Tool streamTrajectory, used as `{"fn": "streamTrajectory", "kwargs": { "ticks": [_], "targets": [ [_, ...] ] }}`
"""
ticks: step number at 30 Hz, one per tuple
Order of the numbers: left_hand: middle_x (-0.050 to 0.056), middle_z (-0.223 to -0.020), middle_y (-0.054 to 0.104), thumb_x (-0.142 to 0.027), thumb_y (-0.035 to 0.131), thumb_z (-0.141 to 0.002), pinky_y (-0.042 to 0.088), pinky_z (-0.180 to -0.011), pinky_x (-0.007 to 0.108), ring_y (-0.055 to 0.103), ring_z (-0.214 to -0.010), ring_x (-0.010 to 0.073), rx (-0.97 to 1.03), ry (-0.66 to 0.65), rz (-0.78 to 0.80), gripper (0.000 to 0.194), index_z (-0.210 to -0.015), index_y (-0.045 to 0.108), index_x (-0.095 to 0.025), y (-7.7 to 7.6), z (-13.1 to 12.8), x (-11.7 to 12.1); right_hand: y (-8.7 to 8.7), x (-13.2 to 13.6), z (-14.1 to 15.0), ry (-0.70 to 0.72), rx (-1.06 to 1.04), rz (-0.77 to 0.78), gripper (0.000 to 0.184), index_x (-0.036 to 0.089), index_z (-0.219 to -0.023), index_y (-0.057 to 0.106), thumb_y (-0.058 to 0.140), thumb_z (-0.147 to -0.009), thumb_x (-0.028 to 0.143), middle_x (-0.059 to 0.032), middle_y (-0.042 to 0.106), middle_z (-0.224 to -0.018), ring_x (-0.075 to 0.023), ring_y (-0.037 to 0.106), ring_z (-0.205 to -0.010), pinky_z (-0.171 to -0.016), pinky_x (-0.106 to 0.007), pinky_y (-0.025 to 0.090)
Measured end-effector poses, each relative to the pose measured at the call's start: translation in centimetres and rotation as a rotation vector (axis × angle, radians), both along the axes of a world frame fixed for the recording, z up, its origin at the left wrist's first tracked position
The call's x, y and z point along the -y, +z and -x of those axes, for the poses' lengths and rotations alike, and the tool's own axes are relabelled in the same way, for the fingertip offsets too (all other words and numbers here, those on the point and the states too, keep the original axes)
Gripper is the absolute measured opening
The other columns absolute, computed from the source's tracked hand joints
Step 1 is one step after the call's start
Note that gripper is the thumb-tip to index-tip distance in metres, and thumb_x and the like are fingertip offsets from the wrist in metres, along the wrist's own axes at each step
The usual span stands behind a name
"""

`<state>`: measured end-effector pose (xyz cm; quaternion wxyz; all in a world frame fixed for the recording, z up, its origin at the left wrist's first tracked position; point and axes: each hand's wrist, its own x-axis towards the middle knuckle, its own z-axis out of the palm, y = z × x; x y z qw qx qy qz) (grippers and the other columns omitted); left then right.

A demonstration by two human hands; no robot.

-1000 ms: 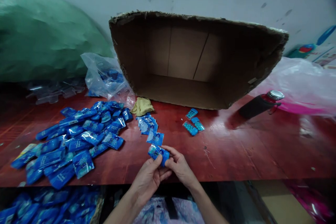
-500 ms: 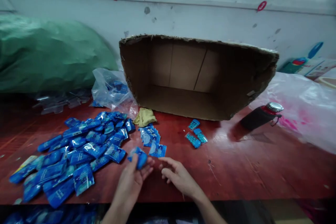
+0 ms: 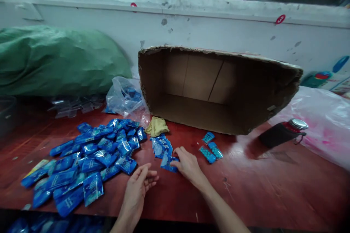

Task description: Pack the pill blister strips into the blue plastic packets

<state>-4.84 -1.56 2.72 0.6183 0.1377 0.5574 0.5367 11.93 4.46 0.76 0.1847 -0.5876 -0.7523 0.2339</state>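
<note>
My left hand (image 3: 139,185) hovers over the red table with loosely curled, parted fingers and nothing visible in it. It is just right of a pile of glossy blue packets (image 3: 105,157). My right hand (image 3: 188,165) reaches over the right edge of a flat blue printed card (image 3: 167,163), its thumb touching the edge and its fingertips apart from the thumb. Behind that card lies an overlapping row of similar blue cards (image 3: 161,146). Three small clear packs with blue beads (image 3: 207,154) lie right of my right hand.
A large cardboard box (image 3: 197,111) lies on its side at the back, its mouth facing me. A yellow cloth (image 3: 157,126) and a clear plastic bag (image 3: 127,96) are beside it. A dark bottle (image 3: 279,133) stands right; a green sack (image 3: 62,63) bulges at back left.
The blue packet that my left hand held is gone from it. My right hand has moved forward to the nearest blue card. The view has shifted, so the scene sits lower and further right.
</note>
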Motion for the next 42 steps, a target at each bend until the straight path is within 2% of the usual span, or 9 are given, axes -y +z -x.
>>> {"fn": "streamTrajectory", "kwargs": {
  "ticks": [6, 12, 16, 20, 24, 28, 32, 37, 42],
  "targets": [
    [0.002, -0.066, 0.064, -0.028, 0.066, -0.063, 0.044, -0.050, 0.022, 0.060, -0.052, 0.0121, -0.100, -0.071, -0.029, 0.031, -0.088, 0.053, -0.014, -2.3, -2.1, -0.7, -1.3, 2.3, 0.0, -0.044, 0.157, -0.048, 0.002, 0.022, -0.078, 0.054, 0.054, -0.079, 0.024, -0.0007, 0.057, -0.082, -0.0165, 0.055, -0.078, -0.059, -0.023, 0.032],
    [-0.001, -0.066, 0.061, -0.026, 0.072, -0.054, 0.041, -0.043, 0.020, 0.057, -0.051, 0.0112, -0.204, -0.064, -0.041, 0.043, -0.091, 0.054, -0.015, -2.8, -3.1, -1.0, 0.4, 3.5, 0.5, -0.032, 0.005, -0.114, 0.005, 0.022, -0.076, 0.054, 0.052, -0.080, 0.020, -0.0001, 0.056, -0.081, -0.0155, 0.052, -0.078, -0.066, -0.024, 0.035],
    [0.002, -0.067, 0.064, -0.031, 0.071, -0.056, 0.043, -0.050, 0.022, 0.058, -0.057, 0.0129, -0.117, -0.150, -0.045, 0.032, -0.081, 0.061, -0.013, -2.5, -3.2, -1.1, 0.9, 4.7, 1.0, -0.048, -0.264, -0.075, 0.009, 0.022, -0.081, 0.056, 0.059, -0.073, 0.018, 0.0001, 0.056, -0.084, -0.0168, 0.050, -0.082, -0.074, -0.028, 0.035],
    [0.002, -0.065, 0.065, -0.032, 0.071, -0.056, 0.042, -0.051, 0.023, 0.057, -0.058, 0.0144, -0.083, -0.181, -0.030, 0.031, -0.079, 0.063, -0.013, -2.4, -3.3, -1.0, -0.1, 4.3, 1.3, -0.167, -0.835, 0.234, 0.035, 0.020, -0.101, 0.053, 0.060, -0.066, 0.018, 0.0000, 0.057, -0.089, -0.0130, 0.052, -0.073, -0.065, -0.023, 0.040],
    [0.001, -0.055, 0.061, -0.034, 0.069, -0.058, 0.040, -0.048, 0.024, 0.054, -0.052, 0.0157, -0.284, -0.271, -0.060, 0.028, -0.077, 0.063, -0.014, -1.9, -3.1, -1.3, -0.8, 3.5, 1.3, -0.226, -1.061, 0.436, 0.010, 0.014, -0.069, 0.056, 0.056, -0.067, 0.024, 0.0050, 0.049, -0.057, -0.0077, 0.042, -0.050, -0.051, -0.019, 0.034],
    [0.007, -0.082, 0.065, -0.035, 0.065, -0.063, 0.041, -0.074, 0.030, 0.058, -0.083, 0.0239, -0.684, -0.167, -0.381, 0.031, -0.089, 0.061, -0.019, -0.3, -2.1, -5.8, -1.2, 3.2, 0.9, -0.258, -1.047, 0.396, 0.017, 0.016, -0.061, 0.049, 0.055, -0.069, 0.030, 0.0068, 0.041, -0.051, -0.0065, 0.033, -0.046, -0.047, -0.019, 0.028],
    [0.015, -0.125, 0.048, -0.030, 0.064, -0.064, 0.017, -0.099, 0.042, 0.031, -0.121, 0.0318, -1.234, -0.210, -0.533, 0.039, -0.101, 0.057, -0.019, 0.1, -1.5, -13.5, -1.6, 3.4, 0.2, -0.242, -1.030, 0.384, 0.021, 0.017, -0.061, 0.047, 0.055, -0.069, 0.034, 0.0063, 0.038, -0.052, -0.0078, 0.032, -0.048, -0.047, -0.020, 0.027],
    [0.014, -0.101, 0.062, -0.023, 0.061, -0.066, 0.015, -0.098, 0.046, 0.037, -0.116, 0.0321, -1.267, -0.296, -0.482, 0.005, -0.067, 0.061, -0.019, -1.5, -1.8, -19.1, -1.7, 3.7, -0.3, -0.270, -0.973, 0.324, 0.024, 0.018, -0.059, 0.041, 0.052, -0.072, 0.036, 0.0063, 0.034, -0.054, -0.0080, 0.031, -0.050, -0.047, -0.020, 0.026],
    [0.017, -0.096, 0.062, -0.036, 0.045, -0.077, 0.021, -0.095, 0.048, 0.040, -0.114, 0.0333, -1.234, -0.309, -0.413, 0.027, -0.074, 0.061, -0.014, -0.6, -1.8, -19.3, -1.6, 3.7, -0.7, -0.300, -0.901, 0.281, 0.025, 0.018, -0.057, 0.041, 0.048, -0.075, 0.034, 0.0061, 0.037, -0.051, -0.0081, 0.033, -0.048, -0.046, -0.019, 0.027]
  ]
}}
